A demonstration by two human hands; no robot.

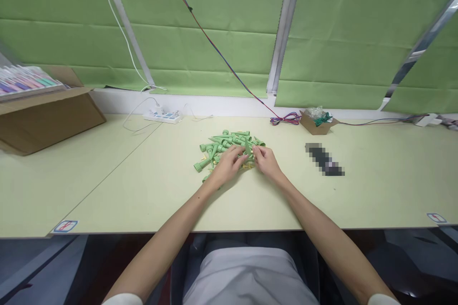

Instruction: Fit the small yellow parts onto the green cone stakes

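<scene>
Green spikes (202,164) lie piled on our bench (143,186), whose edge stickers (65,226) are too small to read. One spike (247,147) points up between our left hand (229,164), grip slightly open, and right hand (266,161), grip pinched, on what we cannot tell.

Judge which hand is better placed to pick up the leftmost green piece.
Left, probably: the left hand is over the pile, nearer the leftmost piece; the right hand is at the pile's right side. Whose grip holds the upright piece between them is unclear.
</scene>
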